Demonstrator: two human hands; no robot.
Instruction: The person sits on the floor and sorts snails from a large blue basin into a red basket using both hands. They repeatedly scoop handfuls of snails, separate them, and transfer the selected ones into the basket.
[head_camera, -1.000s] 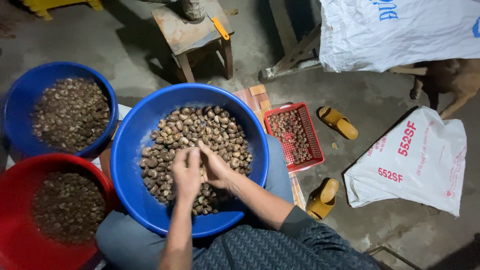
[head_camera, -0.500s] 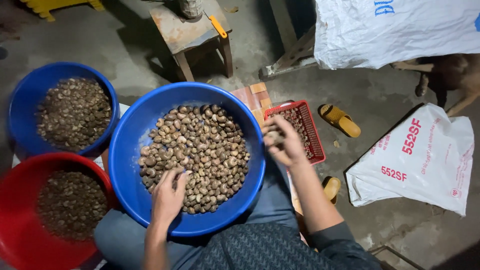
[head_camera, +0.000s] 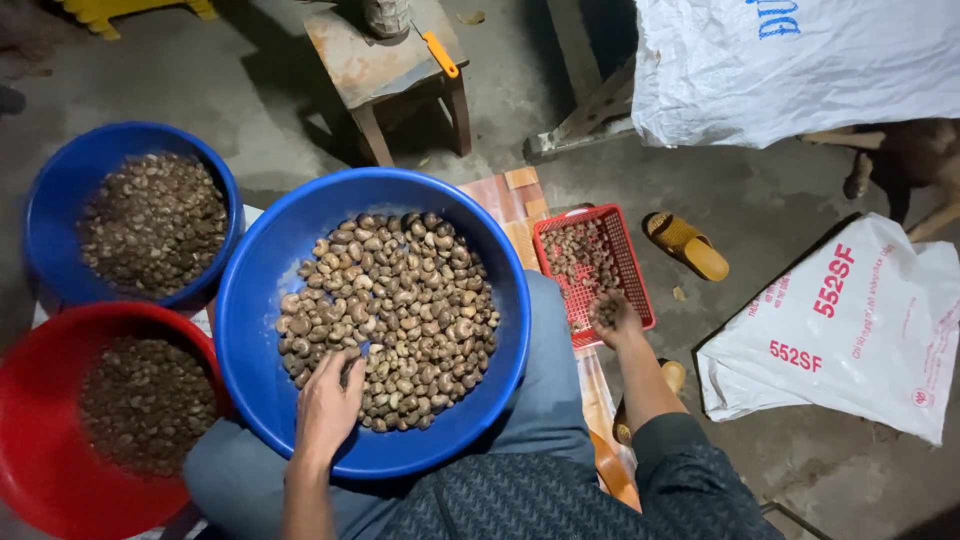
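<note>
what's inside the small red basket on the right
Small brown nut pieces fill the red basket. The right hand rests over its near corner, hiding what lies beneath and whether it holds any.

Dim, warm overhead light leaves dark shadowed corners; the view is sharp, slightly wide-angle warped.

Small blue basin (head_camera: 60, 190) of nuts | red basin (head_camera: 30, 440) | wooden stool (head_camera: 385, 65) | yellow sandal (head_camera: 686, 244) | white sacks (head_camera: 850, 330)

Two blue basins (head_camera: 250, 330) (head_camera: 55, 190), a red basin (head_camera: 40, 440), red mesh basket (head_camera: 640, 270), yellow sandals (head_camera: 688, 245), brown nuts (head_camera: 400, 300), white sacks (head_camera: 850, 330) with red print, orange-handled knife (head_camera: 440, 55).
</note>
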